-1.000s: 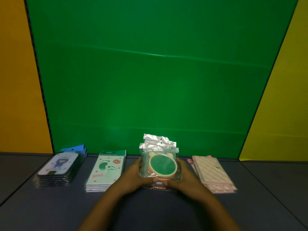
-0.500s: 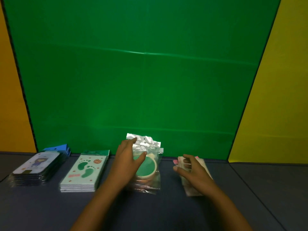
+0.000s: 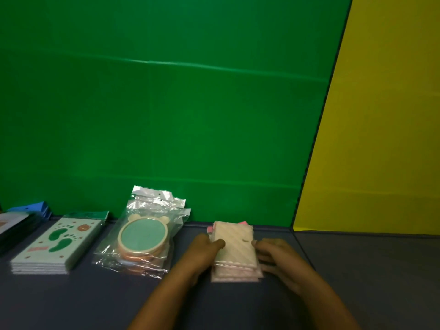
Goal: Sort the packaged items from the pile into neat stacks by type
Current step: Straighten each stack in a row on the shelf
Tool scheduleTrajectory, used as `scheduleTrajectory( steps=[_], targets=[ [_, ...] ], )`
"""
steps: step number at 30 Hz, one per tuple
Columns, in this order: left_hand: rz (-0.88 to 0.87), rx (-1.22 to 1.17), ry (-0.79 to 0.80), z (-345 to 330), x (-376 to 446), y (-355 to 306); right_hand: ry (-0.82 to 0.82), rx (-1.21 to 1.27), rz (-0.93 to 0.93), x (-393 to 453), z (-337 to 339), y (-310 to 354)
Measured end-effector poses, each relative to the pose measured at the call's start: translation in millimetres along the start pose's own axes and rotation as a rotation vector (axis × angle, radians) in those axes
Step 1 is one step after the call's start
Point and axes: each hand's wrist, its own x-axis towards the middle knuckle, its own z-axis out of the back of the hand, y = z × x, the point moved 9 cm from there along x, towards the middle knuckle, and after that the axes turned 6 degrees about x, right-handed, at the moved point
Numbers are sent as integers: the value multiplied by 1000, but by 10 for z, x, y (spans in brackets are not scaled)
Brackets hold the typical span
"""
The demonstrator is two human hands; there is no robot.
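A stack of pink striped packets (image 3: 235, 246) lies on the dark table (image 3: 357, 270), right of centre. My left hand (image 3: 203, 252) grips its left side, with the thumb lying over the top packet. My right hand (image 3: 279, 257) holds the right side with curled fingers. To the left, nobody touches the stack of round green bear-eared items in clear bags (image 3: 142, 236). Further left lies a stack of mint packets with green footprints (image 3: 54, 244). A dark stack of phone-case packs (image 3: 14, 225) is cut off at the left edge.
Blue cards (image 3: 35, 208) stick out behind the phone-case stack. A green backdrop (image 3: 166, 115) stands right behind the stacks, with a yellow panel (image 3: 381, 139) on the right. The table's right part holds nothing in view.
My left hand let go of the round green bagged items and moved right onto the pink stack. My right hand now holds that stack's right side. The view has shifted right.
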Motion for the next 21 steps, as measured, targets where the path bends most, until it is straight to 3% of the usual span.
scheduleTrajectory(
  steps=[5, 14, 18, 21],
  targets=[
    [133, -307, -11, 6, 108, 147, 59, 100, -55, 90, 26, 20],
    [155, -503, 43, -104, 96, 190, 79, 148, -116, 138, 29, -53],
    [146, -640, 185, -295, 57, 135, 23, 115, 5, 79, 108, 63],
    [104, -603, 263, -384, 57, 83, -27, 28, 195, -67, 146, 326]
  ],
)
